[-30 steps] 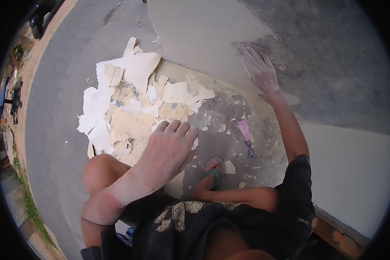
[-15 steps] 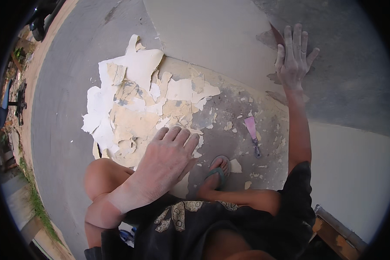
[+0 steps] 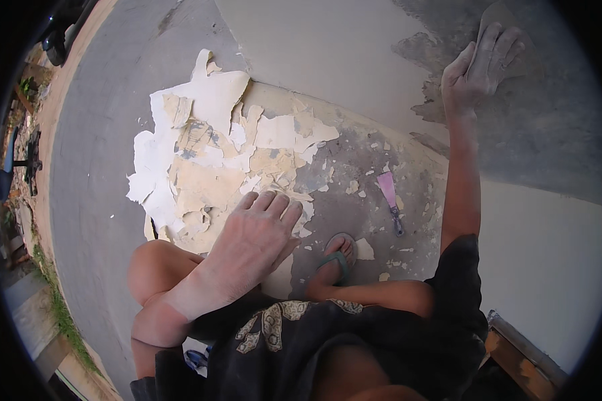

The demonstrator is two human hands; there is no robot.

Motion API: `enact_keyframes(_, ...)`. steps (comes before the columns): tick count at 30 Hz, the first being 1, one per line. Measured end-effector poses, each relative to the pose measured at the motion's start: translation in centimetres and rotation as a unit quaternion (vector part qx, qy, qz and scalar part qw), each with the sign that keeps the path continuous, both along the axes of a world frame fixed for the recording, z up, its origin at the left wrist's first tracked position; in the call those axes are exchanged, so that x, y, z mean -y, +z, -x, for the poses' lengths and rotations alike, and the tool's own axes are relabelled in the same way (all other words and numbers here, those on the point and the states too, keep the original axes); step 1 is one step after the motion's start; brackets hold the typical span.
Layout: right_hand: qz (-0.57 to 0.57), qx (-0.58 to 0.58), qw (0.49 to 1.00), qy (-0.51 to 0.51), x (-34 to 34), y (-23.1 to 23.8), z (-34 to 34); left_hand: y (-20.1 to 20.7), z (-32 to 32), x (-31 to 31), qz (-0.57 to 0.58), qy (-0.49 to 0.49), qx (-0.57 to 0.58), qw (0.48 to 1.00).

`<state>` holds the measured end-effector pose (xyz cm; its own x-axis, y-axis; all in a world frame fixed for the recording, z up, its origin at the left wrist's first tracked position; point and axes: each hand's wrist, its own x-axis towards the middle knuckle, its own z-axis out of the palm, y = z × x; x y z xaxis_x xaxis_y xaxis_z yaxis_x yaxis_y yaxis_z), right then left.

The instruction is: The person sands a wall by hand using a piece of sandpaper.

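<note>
Cream-and-white paint flakes (image 3: 207, 160), pink scraper (image 3: 389, 190), green sandal (image 3: 333, 262).

Views: one only, a wide fisheye worn on the person's head; nothing is shared with a second view.
Position: above a crouching person, over the knees and black shirt (image 3: 328, 347).
Direction: steeply down and forward, onto the floor (image 3: 93, 194) and the foot of the wall (image 3: 328, 53).
Nearness: close; the left hand (image 3: 257, 234) fills the middle, the right hand (image 3: 478, 67) sits far up at the right on the wall.
Edges: a dark round rim frames the picture, and straight lines bow towards it.
Centre: paint flakes (image 3: 201, 160), a scraper (image 3: 389, 197) and a sandalled foot (image 3: 334, 257).
Orientation: upright, unmirrored, forearms entering from below.
</note>
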<state>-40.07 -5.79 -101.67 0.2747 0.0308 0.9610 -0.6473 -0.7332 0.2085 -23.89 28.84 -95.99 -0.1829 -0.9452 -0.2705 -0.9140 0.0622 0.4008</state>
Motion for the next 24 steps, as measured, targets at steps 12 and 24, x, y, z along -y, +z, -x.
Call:
enact_keyframes(12, -0.061, -0.026, 0.998, -0.007, -1.4, -0.6, 0.1, -0.6, -0.8, 0.0, -0.012, 0.006, -0.007, 1.000)
enact_keyframes(24, -0.167, -0.251, 0.929, 0.212, -11.8, -5.0, -0.7, -1.9, -1.7, 1.0, 0.018, 0.020, 0.018, 0.999)
